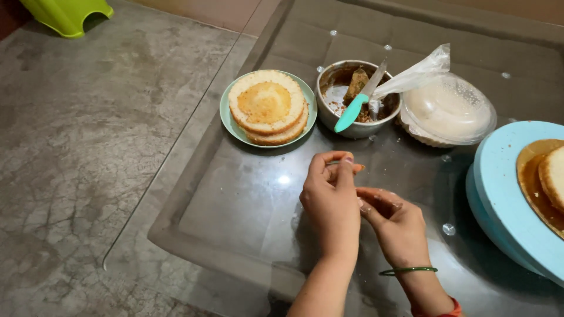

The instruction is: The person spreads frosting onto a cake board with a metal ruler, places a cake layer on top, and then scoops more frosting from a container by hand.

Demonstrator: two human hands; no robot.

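My left hand (332, 196) is raised over the glass table (247, 199), its thumb and fingertips pinched together with nothing visible between them. My right hand (395, 222), with a green bangle on the wrist, lies just beside it. Its smeared fingers are closed and touch the side of the left hand. Beyond the hands stands a green plate (225, 113) stacked with round sponge cake layers (267, 104). Next to it is a steel bowl (352, 128) with brown residue, and a teal-handled knife (351, 113) rests in it.
A clear piping bag (414, 75) leans from the bowl onto a clear covered dish of white cream (449, 110). A pale blue turntable (505, 182) at the right carries a brown board and a cake layer (553, 176). A lime green stool (67, 14) stands on the floor, far left.
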